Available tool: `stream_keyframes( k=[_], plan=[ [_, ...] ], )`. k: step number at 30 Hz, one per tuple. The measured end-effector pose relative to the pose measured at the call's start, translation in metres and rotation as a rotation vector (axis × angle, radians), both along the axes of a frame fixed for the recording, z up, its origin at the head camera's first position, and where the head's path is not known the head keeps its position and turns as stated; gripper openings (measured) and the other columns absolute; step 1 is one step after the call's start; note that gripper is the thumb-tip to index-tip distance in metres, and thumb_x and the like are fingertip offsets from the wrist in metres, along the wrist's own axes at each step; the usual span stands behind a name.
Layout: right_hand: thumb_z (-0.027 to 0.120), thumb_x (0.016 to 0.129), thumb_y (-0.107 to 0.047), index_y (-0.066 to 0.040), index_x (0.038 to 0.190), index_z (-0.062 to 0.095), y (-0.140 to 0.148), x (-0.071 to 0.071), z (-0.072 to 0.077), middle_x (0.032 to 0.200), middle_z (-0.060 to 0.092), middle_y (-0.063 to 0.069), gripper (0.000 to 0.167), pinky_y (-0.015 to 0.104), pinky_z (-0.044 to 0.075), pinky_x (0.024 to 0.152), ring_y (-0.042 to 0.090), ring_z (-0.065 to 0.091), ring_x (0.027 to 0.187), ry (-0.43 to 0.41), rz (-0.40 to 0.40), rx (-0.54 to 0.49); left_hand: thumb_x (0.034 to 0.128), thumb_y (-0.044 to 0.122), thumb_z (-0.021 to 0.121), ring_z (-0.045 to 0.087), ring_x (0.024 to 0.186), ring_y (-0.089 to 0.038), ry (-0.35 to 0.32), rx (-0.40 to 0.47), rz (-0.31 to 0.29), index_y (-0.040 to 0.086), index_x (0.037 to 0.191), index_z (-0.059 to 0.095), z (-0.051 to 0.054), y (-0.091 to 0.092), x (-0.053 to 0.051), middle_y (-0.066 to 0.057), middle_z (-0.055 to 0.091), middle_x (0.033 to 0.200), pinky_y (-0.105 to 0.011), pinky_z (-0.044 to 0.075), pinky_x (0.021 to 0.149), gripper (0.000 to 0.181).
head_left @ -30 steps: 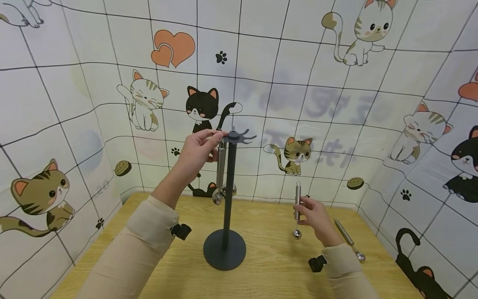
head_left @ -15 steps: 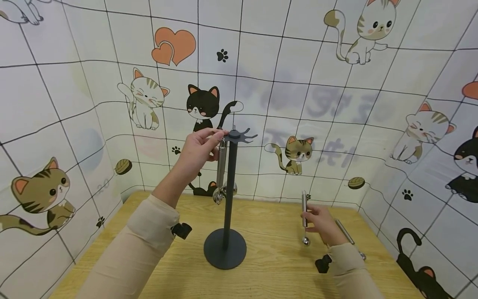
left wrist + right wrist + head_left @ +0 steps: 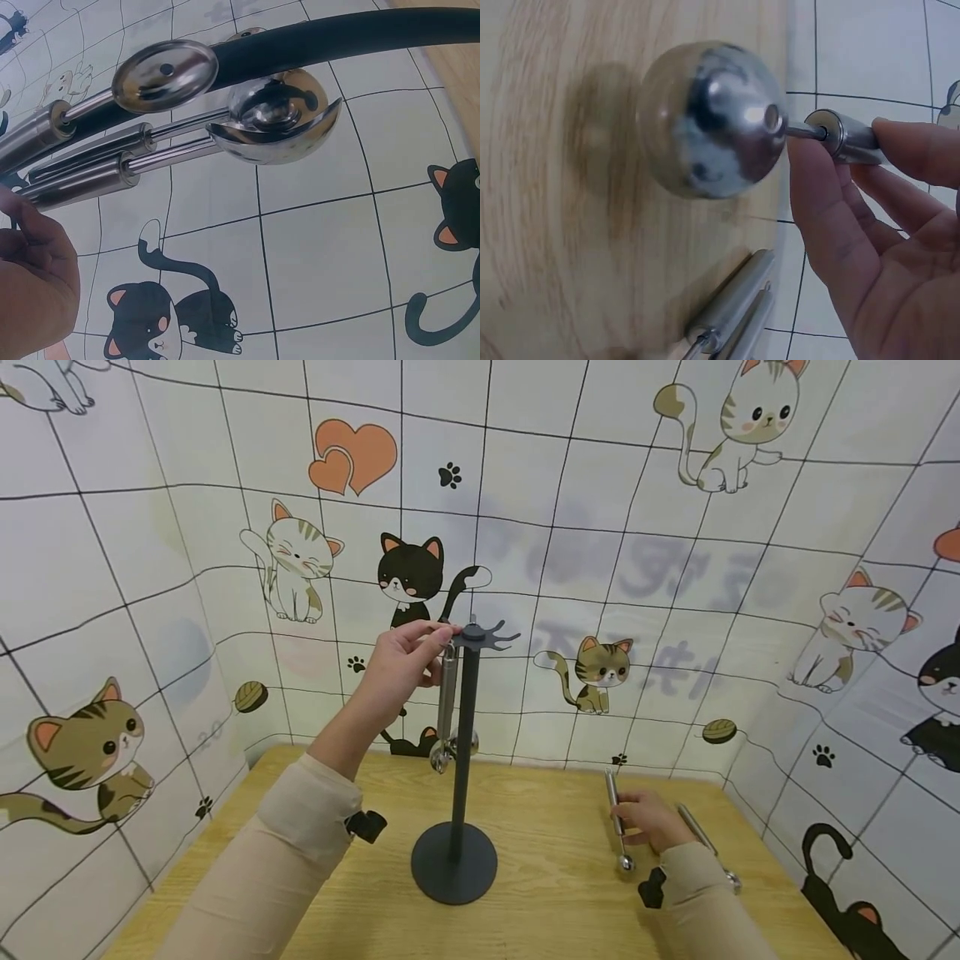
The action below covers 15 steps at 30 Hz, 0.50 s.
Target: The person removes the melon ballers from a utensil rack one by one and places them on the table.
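My left hand [image 3: 408, 660] is at the top of a dark utensil stand [image 3: 465, 727], its thumb and fingertips pinching the end of a hook arm; the exact contact is partly hidden. Below it hang steel melon ballers [image 3: 447, 693]. Close up in the left wrist view are a flat oval scoop [image 3: 166, 75] with a hole and two round bowls, one a hemispherical scoop [image 3: 277, 142]. Over the table's right side, my right hand [image 3: 652, 820] grips another melon baller [image 3: 612, 793] by its handle, round bowl [image 3: 712, 120] low and toward me.
On the wooden table [image 3: 555, 893], beside my right hand, lie other steel utensils [image 3: 697, 827]; two handles [image 3: 739, 300] show in the right wrist view. The stand's round base [image 3: 453, 864] sits mid-table. Cat-patterned cloth walls [image 3: 525, 460] enclose the back and sides.
My right hand has moved right and down toward the table with the melon baller, which now tilts more. My left hand stays at the stand's top.
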State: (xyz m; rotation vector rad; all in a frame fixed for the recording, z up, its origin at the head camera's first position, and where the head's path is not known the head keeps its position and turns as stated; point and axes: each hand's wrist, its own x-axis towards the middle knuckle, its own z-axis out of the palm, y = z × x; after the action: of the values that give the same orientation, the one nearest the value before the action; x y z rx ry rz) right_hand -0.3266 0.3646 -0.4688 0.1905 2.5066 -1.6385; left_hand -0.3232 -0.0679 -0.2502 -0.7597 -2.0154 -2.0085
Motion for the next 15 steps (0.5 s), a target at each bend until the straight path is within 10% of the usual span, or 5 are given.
stream_keyframes(
  k=[15],
  plan=[
    [0.055,0.095,0.006,0.025,0.130,0.050,0.010,-0.007,-0.023,0.093,0.065,0.021,0.039,0.040,0.059,0.065,0.024,0.065,0.076,-0.003,-0.022,0.085,0.1027,0.036,0.062,0.055,0.063,-0.020,0.000,-0.023,-0.002,0.015,0.124,0.071,-0.003,0.003,0.000,-0.006,0.057,0.074,-0.029,0.047,0.059,0.031]
  ],
)
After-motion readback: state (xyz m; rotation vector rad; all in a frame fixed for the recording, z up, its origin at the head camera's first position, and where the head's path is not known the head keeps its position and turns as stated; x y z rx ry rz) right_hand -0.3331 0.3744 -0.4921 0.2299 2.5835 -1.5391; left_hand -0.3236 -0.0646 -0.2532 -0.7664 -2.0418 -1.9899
